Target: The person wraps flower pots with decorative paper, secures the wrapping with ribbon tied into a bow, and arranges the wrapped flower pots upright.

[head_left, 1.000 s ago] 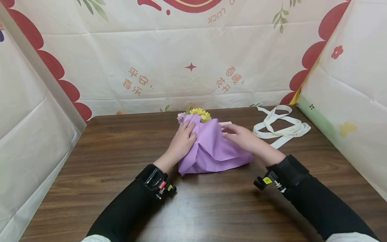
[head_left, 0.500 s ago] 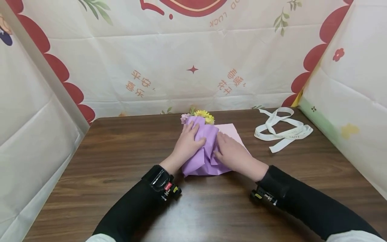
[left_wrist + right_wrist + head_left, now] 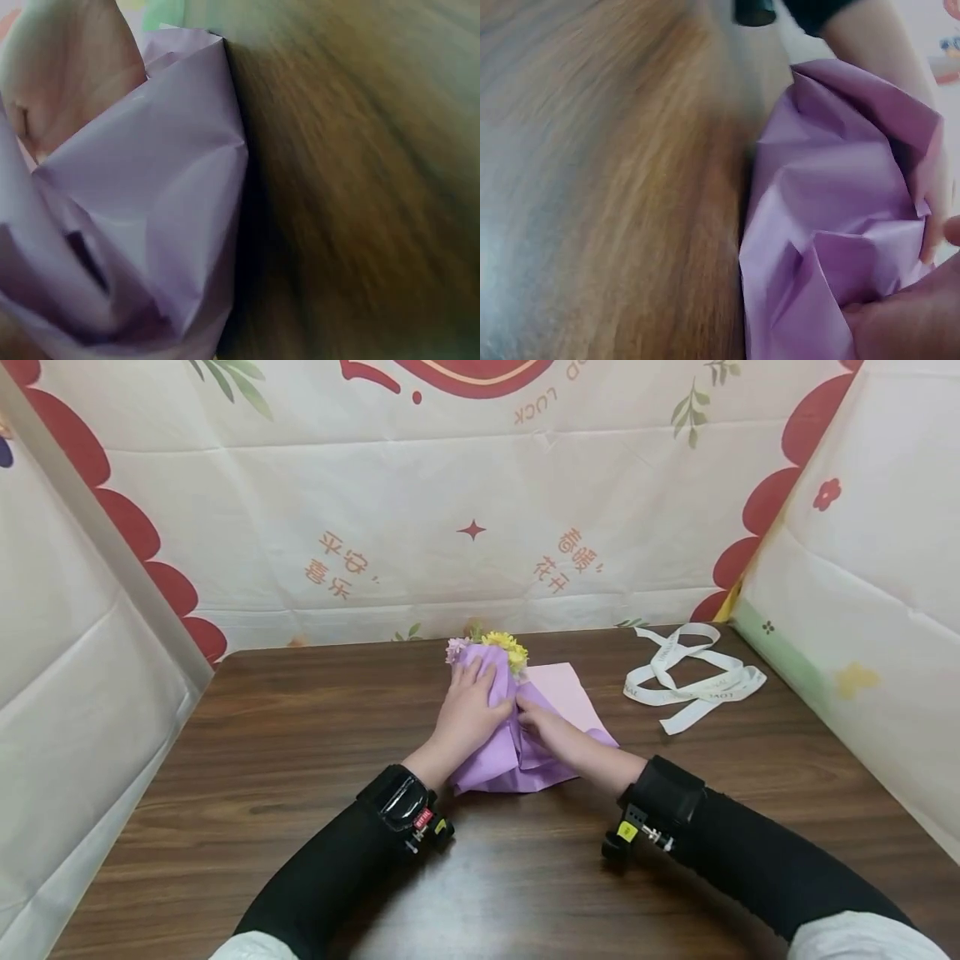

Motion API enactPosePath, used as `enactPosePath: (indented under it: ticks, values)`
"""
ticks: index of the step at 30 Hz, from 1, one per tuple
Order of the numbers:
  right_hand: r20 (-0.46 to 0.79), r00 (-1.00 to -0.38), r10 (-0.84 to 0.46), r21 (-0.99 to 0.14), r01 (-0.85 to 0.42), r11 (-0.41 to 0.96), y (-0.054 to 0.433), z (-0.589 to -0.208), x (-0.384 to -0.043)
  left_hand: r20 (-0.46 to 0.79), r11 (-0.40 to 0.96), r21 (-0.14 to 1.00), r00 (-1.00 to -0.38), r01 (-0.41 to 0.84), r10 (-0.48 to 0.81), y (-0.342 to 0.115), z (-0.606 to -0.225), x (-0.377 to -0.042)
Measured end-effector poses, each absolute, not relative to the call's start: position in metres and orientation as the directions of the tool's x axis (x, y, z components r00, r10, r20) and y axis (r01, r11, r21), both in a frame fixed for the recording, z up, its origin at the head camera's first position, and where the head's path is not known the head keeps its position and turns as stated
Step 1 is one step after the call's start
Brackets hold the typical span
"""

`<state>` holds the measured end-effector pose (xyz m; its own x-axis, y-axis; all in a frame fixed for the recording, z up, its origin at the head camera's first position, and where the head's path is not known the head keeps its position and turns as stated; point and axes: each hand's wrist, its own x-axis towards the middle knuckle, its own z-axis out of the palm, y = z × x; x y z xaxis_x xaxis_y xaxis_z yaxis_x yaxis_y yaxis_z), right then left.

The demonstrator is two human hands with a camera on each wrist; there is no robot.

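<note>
Purple wrapping paper lies folded around a small bunch of flowers at the table's middle. Yellow flowers and a pale lilac flower show at its far end; their stems are hidden. My left hand rests on the paper's left side with fingers extended, pressing it. My right hand holds a fold of the paper with bent fingers, close to the left thumb; its fingertips are partly hidden. In the right wrist view, the paper stands up in creased folds beside the right hand.
A pale pink sheet shows right of the bundle, under or behind the purple paper. A white printed ribbon lies loosely looped at the table's back right. Printed cloth hangs behind and at both sides of the wooden table.
My right hand has moved left with the paper's right side, folding it over toward the left hand. More of the pale pink sheet now shows. The left hand has stayed on the bundle.
</note>
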<state>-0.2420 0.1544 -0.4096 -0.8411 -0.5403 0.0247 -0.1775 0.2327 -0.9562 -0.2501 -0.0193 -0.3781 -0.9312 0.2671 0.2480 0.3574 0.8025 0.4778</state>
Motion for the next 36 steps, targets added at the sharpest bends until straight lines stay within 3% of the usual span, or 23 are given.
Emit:
enactPosePath:
  ticks: [2,3,4,9,14,17,20,24,26,29,36]
  values:
    - [-0.05,-0.856,-0.515,-0.995,0.0,0.097,0.152,-0.404,-0.242,0.276,0.833,0.41,-0.921,0.373,0.277,-0.015,-0.378,-0.251]
    - [-0.133,-0.875,-0.465,-0.991,0.111,0.074,0.146,-0.391,-0.234,0.279,0.851,0.368,-0.918,0.374,0.282,-0.012,-0.378,-0.251]
    - [-0.165,-0.89,-0.426,-0.986,0.146,0.077,0.145,-0.388,-0.235,0.275,0.867,0.338,-0.919,0.367,0.282,-0.01,-0.377,-0.251]
    - [-0.259,-0.923,-0.283,-0.965,0.238,0.105,0.137,-0.375,-0.239,0.207,0.911,0.281,-0.946,0.303,0.25,0.002,-0.372,-0.248]
    - [-0.286,-0.92,-0.269,-0.958,0.282,0.053,0.136,-0.375,-0.245,0.207,0.898,0.311,-0.944,0.313,0.258,0.003,-0.37,-0.246]
    - [-0.282,-0.924,-0.26,-0.959,0.278,0.053,0.135,-0.378,-0.247,0.239,0.832,0.411,-0.925,0.372,0.296,-0.004,-0.371,-0.246]
    - [-0.282,-0.928,-0.243,-0.959,0.282,0.035,0.133,-0.379,-0.247,0.246,0.667,0.652,-0.933,0.36,0.263,-0.015,-0.372,-0.246]
    - [-0.307,-0.927,-0.215,-0.95,0.31,0.021,0.131,-0.381,-0.248,0.062,0.372,0.924,-0.995,0.089,0.083,-0.033,-0.374,-0.245]
    - [-0.328,-0.923,-0.203,-0.944,0.33,0.028,0.13,-0.381,-0.249,-0.098,0.261,0.961,-0.995,-0.086,0.034,-0.04,-0.377,-0.245]
    - [-0.343,-0.924,-0.169,-0.939,0.341,0.043,0.128,-0.381,-0.249,-0.272,0.163,0.953,-0.959,-0.257,0.077,-0.045,-0.379,-0.245]
    - [-0.337,-0.923,-0.184,-0.94,0.34,0.019,0.117,-0.39,-0.243,-0.305,0.05,0.952,-0.939,-0.301,0.158,-0.053,-0.376,-0.247]
